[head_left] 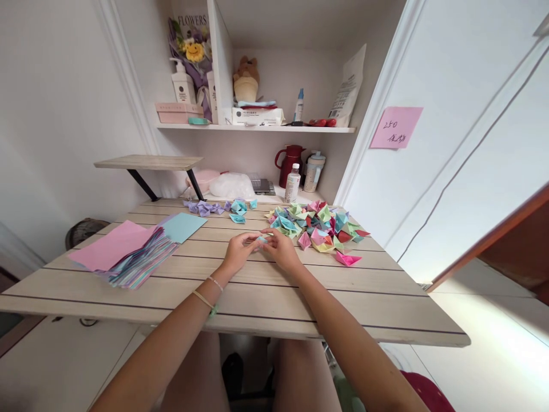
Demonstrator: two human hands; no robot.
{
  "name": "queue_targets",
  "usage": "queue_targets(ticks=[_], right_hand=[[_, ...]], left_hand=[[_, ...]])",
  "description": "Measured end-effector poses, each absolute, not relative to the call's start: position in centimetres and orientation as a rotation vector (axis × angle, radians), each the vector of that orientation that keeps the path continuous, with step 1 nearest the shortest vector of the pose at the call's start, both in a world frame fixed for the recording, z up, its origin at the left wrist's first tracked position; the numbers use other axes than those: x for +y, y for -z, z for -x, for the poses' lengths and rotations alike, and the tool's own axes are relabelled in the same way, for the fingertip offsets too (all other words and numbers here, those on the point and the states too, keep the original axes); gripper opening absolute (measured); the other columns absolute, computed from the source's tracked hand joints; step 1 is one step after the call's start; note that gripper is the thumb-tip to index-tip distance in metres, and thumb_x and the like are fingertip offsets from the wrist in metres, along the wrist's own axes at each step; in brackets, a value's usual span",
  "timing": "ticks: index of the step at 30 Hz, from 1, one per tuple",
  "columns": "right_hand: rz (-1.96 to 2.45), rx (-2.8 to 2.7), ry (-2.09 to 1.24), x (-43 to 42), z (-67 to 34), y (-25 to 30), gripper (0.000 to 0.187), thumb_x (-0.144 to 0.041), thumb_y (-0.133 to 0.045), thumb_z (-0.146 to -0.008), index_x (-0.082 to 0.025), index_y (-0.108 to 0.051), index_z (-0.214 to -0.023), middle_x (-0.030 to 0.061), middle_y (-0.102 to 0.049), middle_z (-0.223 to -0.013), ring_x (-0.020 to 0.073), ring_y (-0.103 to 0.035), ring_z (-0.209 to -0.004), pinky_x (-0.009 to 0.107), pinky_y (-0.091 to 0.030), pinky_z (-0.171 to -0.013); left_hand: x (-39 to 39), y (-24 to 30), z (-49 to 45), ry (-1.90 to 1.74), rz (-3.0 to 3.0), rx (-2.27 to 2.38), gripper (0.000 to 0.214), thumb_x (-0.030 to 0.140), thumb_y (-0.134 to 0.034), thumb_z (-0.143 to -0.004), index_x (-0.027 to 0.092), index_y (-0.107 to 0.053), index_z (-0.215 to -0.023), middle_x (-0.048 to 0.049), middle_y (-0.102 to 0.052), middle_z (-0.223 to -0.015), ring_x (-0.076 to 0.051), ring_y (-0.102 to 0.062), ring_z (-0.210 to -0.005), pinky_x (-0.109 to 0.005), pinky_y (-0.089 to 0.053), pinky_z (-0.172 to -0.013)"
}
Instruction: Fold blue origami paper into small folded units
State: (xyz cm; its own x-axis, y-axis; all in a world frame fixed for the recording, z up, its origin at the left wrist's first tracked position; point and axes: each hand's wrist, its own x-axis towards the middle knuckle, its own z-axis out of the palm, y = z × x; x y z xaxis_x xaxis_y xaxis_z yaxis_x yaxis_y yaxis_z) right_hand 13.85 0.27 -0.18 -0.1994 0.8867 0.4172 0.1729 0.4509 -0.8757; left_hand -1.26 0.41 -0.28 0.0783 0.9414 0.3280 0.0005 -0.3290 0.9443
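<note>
Table: pale wooden table (266, 297) below wall shelves.
Paper piece: small light-blue paper piece (262, 240) over mid-table.
Left hand (238, 250): pinching it.
Right hand (281, 249): pinching it too.
Nearby: folded paper pile (319, 224), paper sheets (128, 252).

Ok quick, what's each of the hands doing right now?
Left hand: pinched shut on the small blue paper piece.
Right hand: pinched shut on the same piece.

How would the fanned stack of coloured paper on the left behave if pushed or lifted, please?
Probably floppy and light: the paper stack is thin loose sheets. Already fanned, it would likely slide apart on the smooth table if pushed.
</note>
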Motion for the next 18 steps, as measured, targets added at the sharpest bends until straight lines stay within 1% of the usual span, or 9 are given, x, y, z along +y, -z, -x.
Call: queue_targets(ticks=[2, 5, 10, 14, 18], right_hand=[[0.917, -1.614, -0.852, 0.40, -13.90, 0.14, 0.027, -0.027, -0.060, -0.070, -0.021, -0.056, -0.095, 0.0033, -0.066, -0.086, 0.0169, -0.064, -0.080, 0.030, -0.050, -0.070], [0.874, -1.509, -0.929, 0.56, -13.92, 0.08, 0.026, -0.030, -0.064, -0.066, -0.021, -0.058, -0.090, 0.0055, -0.066, -0.094, 0.0185, -0.063, -0.088, 0.031, -0.051, -0.074], [0.845, -1.360, -1.125, 0.79, -14.08, 0.10, 0.030, -0.029, -0.065, -0.065, -0.019, -0.058, -0.092, 0.0046, -0.068, -0.084, 0.0175, -0.065, -0.078, 0.034, -0.051, -0.075], [0.855, -1.315, -1.161, 0.95, -14.25, 0.21, 0.032, -0.029, -0.067, -0.063, -0.019, -0.058, -0.092, 0.0041, -0.069, -0.081, 0.0175, -0.065, -0.077, 0.033, -0.050, -0.075], [0.854, -1.312, -1.158, 0.98, -14.25, 0.33, 0.032, -0.027, -0.069, -0.062, -0.019, -0.058, -0.091, 0.0038, -0.069, -0.082, 0.0170, -0.065, -0.078, 0.032, -0.050, -0.075]], left_hand=[[0.34, 0.17, 1.21, -1.413, -1.537, 0.940, 0.028, 0.035, -0.066, -0.067, 0.016, -0.070, -0.087, -0.0072, -0.069, -0.094, -0.020, -0.063, -0.082, -0.029, -0.053, -0.068], [0.39, 0.08, 1.28, -1.436, -1.666, 0.936, 0.024, 0.035, -0.062, -0.072, 0.018, -0.071, -0.086, -0.0070, -0.068, -0.097, -0.021, -0.062, -0.091, -0.031, -0.051, -0.078], [0.51, 0.03, 1.41, -1.459, -1.729, 0.945, 0.022, 0.032, -0.060, -0.073, 0.019, -0.071, -0.087, -0.0084, -0.068, -0.100, -0.023, -0.061, -0.095, -0.034, -0.049, -0.082], [0.28, -0.25, 1.36, -1.449, -1.786, 0.944, 0.019, 0.030, -0.060, -0.073, 0.020, -0.072, -0.084, -0.0076, -0.069, -0.097, -0.023, -0.060, -0.097, -0.035, -0.047, -0.085], [0.11, -0.29, 1.31, -1.442, -1.817, 0.949, 0.018, 0.029, -0.061, -0.074, 0.020, -0.071, -0.085, -0.0075, -0.069, -0.096, -0.022, -0.060, -0.097, -0.033, -0.047, -0.086]])
